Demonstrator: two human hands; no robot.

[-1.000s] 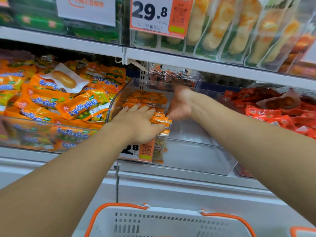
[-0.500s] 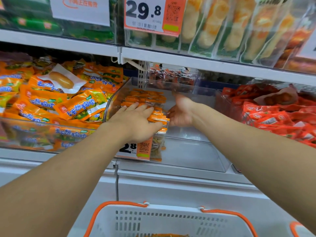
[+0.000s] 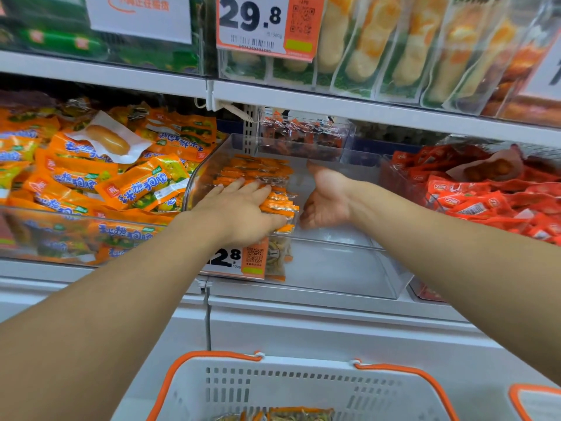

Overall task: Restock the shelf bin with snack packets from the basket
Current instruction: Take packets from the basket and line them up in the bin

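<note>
1. In the clear plastic shelf bin (image 3: 349, 262), mid-shelf: the orange snack packets (image 3: 261, 180) sit stacked along its left side; the right part of the bin floor shows bare plastic.
2. L hand (image 3: 239, 211) lies palm-down on top of the stack, fingers straight & spread, pressing; thumb sits at the near edge of the pile, not plainly wrapped round a packet.
3. Change vs a sec ago: R hand (image 3: 326, 197) was tight against the stack's right edge, now it has pulled a little off to the right, palm turned toward the packets, fingers loosely open, holding nothing. A narrow gap shows btwn it & the pile.
4. L hand has barely shifted; the stack looks squarer, edges more in line.
5. Meaning (my read): this batch is placed & tidied, R hand is freeing up for the next load.
6. White plastic basket w/ orange handles (image 3: 303, 387) sits below, near the shelf front; a few more packets show at its bottom, so restock isn't done; plenty of room left in the bin.
</note>
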